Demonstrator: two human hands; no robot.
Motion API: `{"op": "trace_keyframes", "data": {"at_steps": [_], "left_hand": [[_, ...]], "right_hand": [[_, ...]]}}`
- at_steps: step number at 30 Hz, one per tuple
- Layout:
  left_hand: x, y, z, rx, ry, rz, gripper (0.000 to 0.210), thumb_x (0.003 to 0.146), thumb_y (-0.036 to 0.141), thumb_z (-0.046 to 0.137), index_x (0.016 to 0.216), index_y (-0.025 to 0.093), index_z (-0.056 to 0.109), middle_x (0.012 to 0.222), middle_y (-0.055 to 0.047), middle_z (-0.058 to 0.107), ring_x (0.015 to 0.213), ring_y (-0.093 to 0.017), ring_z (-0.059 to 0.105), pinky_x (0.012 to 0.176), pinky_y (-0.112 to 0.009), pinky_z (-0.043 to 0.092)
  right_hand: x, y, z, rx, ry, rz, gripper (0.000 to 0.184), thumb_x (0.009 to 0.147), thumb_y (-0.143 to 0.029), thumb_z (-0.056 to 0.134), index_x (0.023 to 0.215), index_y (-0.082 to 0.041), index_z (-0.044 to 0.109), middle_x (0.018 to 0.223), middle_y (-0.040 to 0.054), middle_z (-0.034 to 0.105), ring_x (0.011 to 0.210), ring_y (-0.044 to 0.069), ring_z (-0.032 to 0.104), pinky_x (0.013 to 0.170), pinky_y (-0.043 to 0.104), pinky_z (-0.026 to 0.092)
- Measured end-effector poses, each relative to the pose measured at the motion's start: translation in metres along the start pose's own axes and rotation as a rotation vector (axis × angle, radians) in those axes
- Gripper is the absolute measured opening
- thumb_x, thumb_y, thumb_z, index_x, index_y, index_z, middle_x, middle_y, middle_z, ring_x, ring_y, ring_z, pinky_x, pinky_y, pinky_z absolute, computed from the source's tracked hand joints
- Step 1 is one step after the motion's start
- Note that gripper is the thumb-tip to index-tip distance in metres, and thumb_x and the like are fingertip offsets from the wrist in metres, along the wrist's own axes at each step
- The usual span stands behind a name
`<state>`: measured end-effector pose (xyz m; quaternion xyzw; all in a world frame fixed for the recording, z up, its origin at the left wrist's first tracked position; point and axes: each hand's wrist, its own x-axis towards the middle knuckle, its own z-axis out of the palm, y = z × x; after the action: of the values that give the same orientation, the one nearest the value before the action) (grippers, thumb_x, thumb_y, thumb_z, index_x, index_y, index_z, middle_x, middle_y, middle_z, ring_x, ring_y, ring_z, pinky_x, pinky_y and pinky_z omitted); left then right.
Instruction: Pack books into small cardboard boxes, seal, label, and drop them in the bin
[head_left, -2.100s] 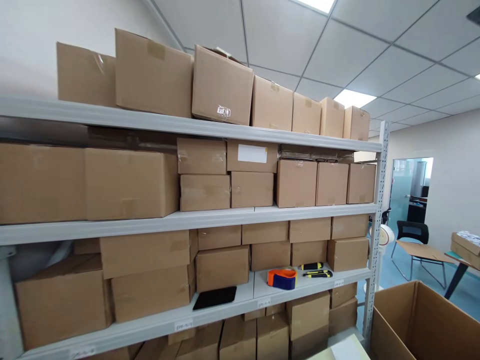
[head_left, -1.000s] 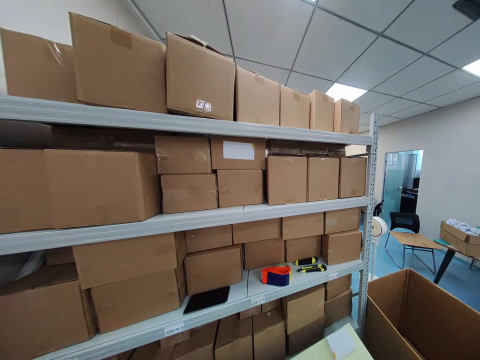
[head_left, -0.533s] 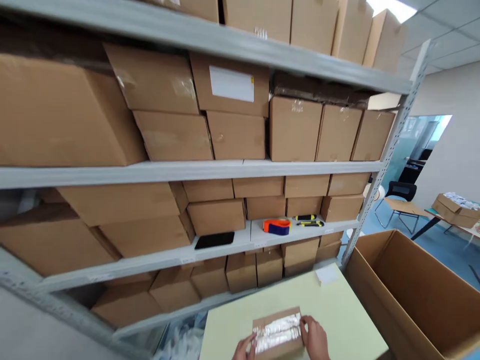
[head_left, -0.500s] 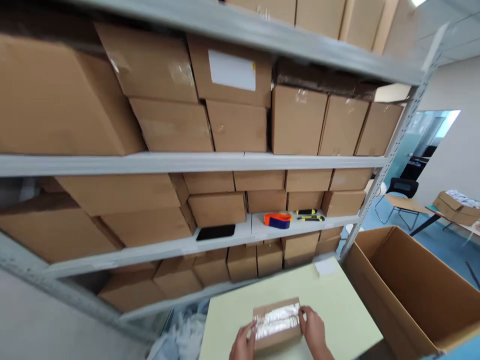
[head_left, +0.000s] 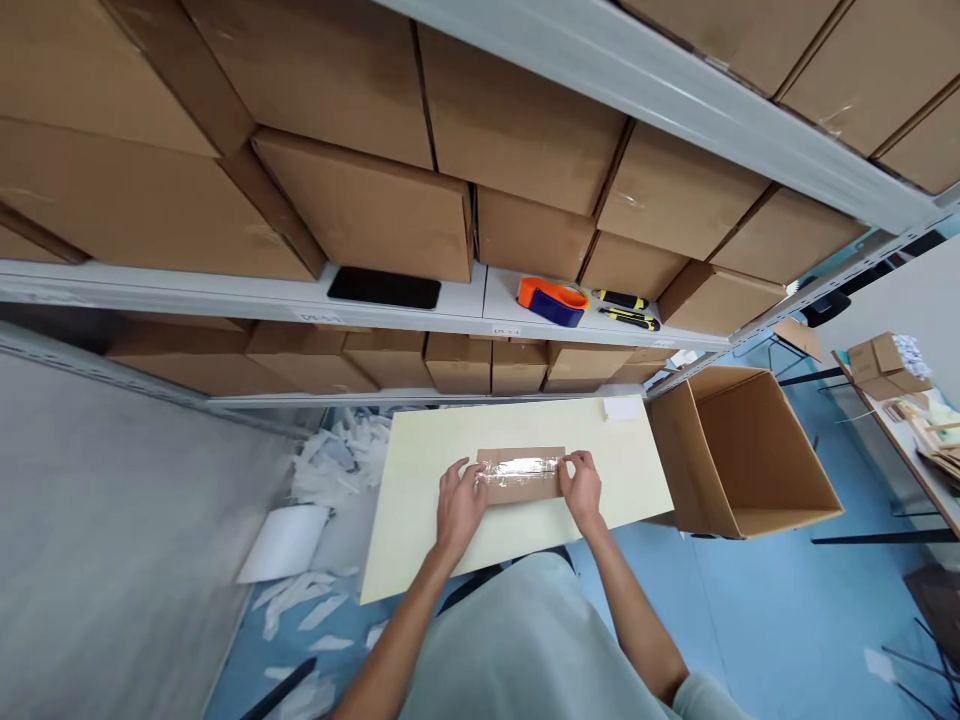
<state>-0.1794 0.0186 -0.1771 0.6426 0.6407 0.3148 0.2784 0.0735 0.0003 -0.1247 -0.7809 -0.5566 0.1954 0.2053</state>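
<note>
A small flat cardboard box (head_left: 521, 491) lies on the pale yellow tabletop, with shiny clear packing tape (head_left: 521, 467) running lengthwise across its upper face. My left hand (head_left: 459, 503) grips the box's left end, its thumb and fingers curled at the edge by the tape. At the opposite end, my right hand (head_left: 581, 485) has thumb and fingertips pinched together on the right edge, where the tape ends. Whether the fingertips hold the tape itself or only the cardboard is too small to tell.
A shelf (head_left: 457, 305) above the table (head_left: 420, 450) holds a black phone (head_left: 385, 287), an orange and blue tape dispenser (head_left: 553, 301) and yellow-black utility knives (head_left: 630, 318). Cardboard boxes fill the rack. A large open carton (head_left: 697, 460) stands right; white scraps (head_left: 341, 460) lie left.
The view has tilted downward, bringing my forearms, shirt and the floor into sight. Both hands stay at the two ends of the small box.
</note>
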Motion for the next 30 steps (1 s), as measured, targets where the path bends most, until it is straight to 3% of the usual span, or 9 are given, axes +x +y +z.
{"op": "trace_keyframes", "data": {"at_steps": [3, 8, 11, 13, 18, 21, 24, 27, 30], "left_hand": [[0.025, 0.023, -0.005, -0.003, 0.042, 0.069, 0.028, 0.098, 0.023, 0.053, 0.116, 0.020, 0.073, 0.140, -0.019, 0.063, 0.140, -0.038, 0.056, 0.120, -0.056, 0.047], [0.100, 0.093, -0.022, -0.117, 0.140, 0.223, 0.026, 0.103, 0.026, 0.055, 0.120, 0.024, 0.074, 0.142, -0.015, 0.066, 0.138, -0.036, 0.057, 0.119, -0.057, 0.048], [0.136, 0.134, -0.036, -0.162, 0.199, 0.307, 0.024, 0.104, 0.027, 0.057, 0.119, 0.025, 0.075, 0.138, -0.014, 0.069, 0.136, -0.034, 0.058, 0.120, -0.056, 0.047], [0.146, 0.154, -0.045, -0.169, 0.228, 0.345, 0.023, 0.104, 0.027, 0.057, 0.118, 0.024, 0.075, 0.138, -0.013, 0.070, 0.137, -0.034, 0.058, 0.120, -0.055, 0.047], [0.131, 0.168, -0.062, -0.183, 0.235, 0.371, 0.023, 0.105, 0.024, 0.056, 0.117, 0.024, 0.075, 0.137, -0.012, 0.071, 0.135, -0.031, 0.060, 0.118, -0.053, 0.049], [0.112, 0.163, -0.069, -0.206, 0.210, 0.352, 0.020, 0.104, 0.024, 0.058, 0.115, 0.025, 0.075, 0.134, -0.011, 0.074, 0.132, -0.030, 0.063, 0.116, -0.052, 0.051], [0.091, 0.157, -0.077, -0.243, 0.188, 0.339, 0.021, 0.104, 0.024, 0.058, 0.116, 0.024, 0.075, 0.131, -0.010, 0.075, 0.128, -0.029, 0.066, 0.114, -0.051, 0.053], [0.066, 0.150, -0.085, -0.312, 0.177, 0.293, 0.022, 0.105, 0.025, 0.057, 0.120, 0.024, 0.073, 0.128, -0.009, 0.076, 0.123, -0.027, 0.070, 0.111, -0.047, 0.055], [0.035, 0.141, -0.085, -0.424, 0.142, 0.193, 0.022, 0.105, 0.032, 0.061, 0.123, 0.023, 0.072, 0.122, -0.009, 0.077, 0.108, -0.023, 0.075, 0.101, -0.041, 0.061]], "right_hand": [[0.043, -0.030, -0.030, 0.064, 0.156, -0.213, 0.035, 0.110, -0.035, 0.048, 0.123, -0.017, 0.074, 0.129, 0.0173, 0.070, 0.120, 0.029, 0.068, 0.105, 0.043, 0.053], [0.161, -0.111, -0.091, 0.010, 0.342, -0.495, 0.042, 0.112, -0.041, 0.047, 0.140, -0.015, 0.063, 0.138, 0.0219, 0.065, 0.133, 0.033, 0.057, 0.114, 0.050, 0.046], [0.221, -0.149, -0.106, -0.112, 0.320, -0.565, 0.047, 0.110, -0.035, 0.049, 0.149, -0.009, 0.054, 0.146, 0.0250, 0.060, 0.139, 0.036, 0.052, 0.118, 0.052, 0.042], [0.246, -0.163, -0.105, -0.203, 0.246, -0.561, 0.049, 0.107, -0.029, 0.052, 0.149, -0.004, 0.051, 0.144, 0.0273, 0.060, 0.136, 0.037, 0.052, 0.117, 0.054, 0.040], [0.275, -0.173, -0.099, -0.314, 0.127, -0.516, 0.049, 0.099, -0.018, 0.061, 0.142, 0.004, 0.054, 0.133, 0.0322, 0.065, 0.129, 0.039, 0.056, 0.117, 0.060, 0.038], [0.279, -0.172, -0.107, -0.295, 0.060, -0.522, 0.045, 0.097, -0.013, 0.063, 0.139, 0.003, 0.057, 0.126, 0.0303, 0.070, 0.122, 0.037, 0.061, 0.116, 0.057, 0.040], [0.257, -0.165, -0.117, -0.227, 0.057, -0.538, 0.038, 0.102, -0.021, 0.059, 0.134, -0.002, 0.058, 0.124, 0.0283, 0.072, 0.117, 0.037, 0.064, 0.112, 0.056, 0.044], [0.194, -0.148, -0.113, 0.024, 0.077, -0.536, 0.039, 0.108, -0.042, 0.054, 0.130, -0.011, 0.059, 0.120, 0.0215, 0.074, 0.107, 0.034, 0.067, 0.103, 0.050, 0.051], [0.100, -0.123, -0.090, 0.389, 0.024, -0.481, 0.045, 0.105, -0.060, 0.058, 0.121, -0.018, 0.061, 0.110, 0.0115, 0.074, 0.098, 0.027, 0.067, 0.094, 0.041, 0.055]]}}
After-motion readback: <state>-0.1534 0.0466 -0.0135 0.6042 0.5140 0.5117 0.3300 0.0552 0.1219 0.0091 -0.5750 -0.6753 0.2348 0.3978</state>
